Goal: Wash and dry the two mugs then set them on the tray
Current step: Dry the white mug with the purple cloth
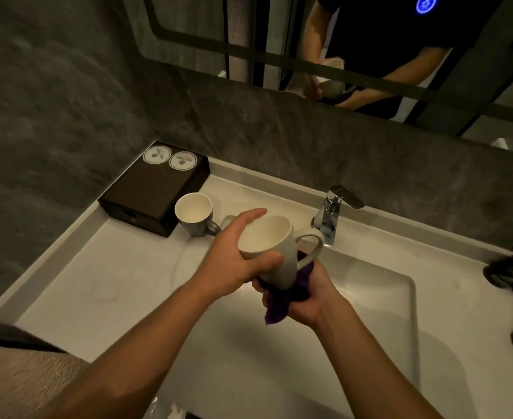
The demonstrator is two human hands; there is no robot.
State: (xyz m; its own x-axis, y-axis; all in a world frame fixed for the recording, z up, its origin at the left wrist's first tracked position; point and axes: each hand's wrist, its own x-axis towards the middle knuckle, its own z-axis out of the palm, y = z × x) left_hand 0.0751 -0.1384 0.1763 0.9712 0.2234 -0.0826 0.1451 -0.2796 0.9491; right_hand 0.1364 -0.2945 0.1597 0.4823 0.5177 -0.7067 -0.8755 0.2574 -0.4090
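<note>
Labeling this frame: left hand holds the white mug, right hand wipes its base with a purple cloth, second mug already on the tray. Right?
Not quite. In the head view the second mug stands on the counter beside the dark box, not on a tray. The rest holds.

The mug (275, 249) in my left hand (234, 261) is off-white inside and out. The cloth (282, 300) bunched in my right hand (306, 294) is deep purple. Left of my left hand, the second mug (195, 216) is grey outside, cream inside, beside a dark brown box (155, 189) bearing two white round labels.

Dim room: grey stone-like wall (67, 86), mirror (370, 40), white counter (98, 282).
</note>
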